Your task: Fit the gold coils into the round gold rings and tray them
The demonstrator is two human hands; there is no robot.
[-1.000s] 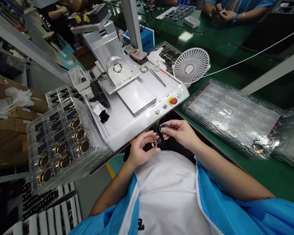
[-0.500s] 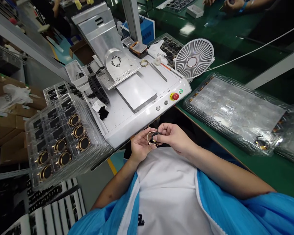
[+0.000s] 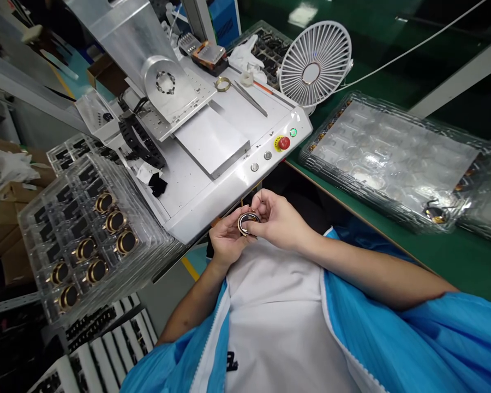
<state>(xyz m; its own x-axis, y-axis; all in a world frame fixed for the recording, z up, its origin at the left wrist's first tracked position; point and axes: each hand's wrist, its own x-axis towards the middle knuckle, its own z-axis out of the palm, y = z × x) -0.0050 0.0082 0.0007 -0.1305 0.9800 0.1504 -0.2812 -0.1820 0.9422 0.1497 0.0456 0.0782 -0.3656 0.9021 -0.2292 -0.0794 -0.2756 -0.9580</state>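
Close to my chest, both hands grip a round watch case point(image 3: 246, 221) with a gold-coloured rim and a dark middle. My left hand point(image 3: 226, 240) holds it from the left, fingers curled round its edge. My right hand point(image 3: 276, 219) is closed on its right side, thumb lying over the dark face. Fingers cover part of the case. To the left, a clear plastic tray point(image 3: 33, 232) on a stack carries several similar gold-rimmed watch cases point(image 3: 96, 269), along with dark square pieces in other pockets.
Ahead stands a white machine point(image 3: 213, 204) with a red emergency button point(image 3: 283, 143) and a metal fixture point(image 3: 163, 82). On it lie tweezers point(image 3: 251, 98) and a brass-coloured ring point(image 3: 222, 83). A white fan point(image 3: 315, 65) stands behind; stacked covered trays point(image 3: 393, 158) are at right.
The camera view has shifted, so the machine and trays sit further left and higher. The dark middle now sits within the gold rim, where before the two looked partly apart.
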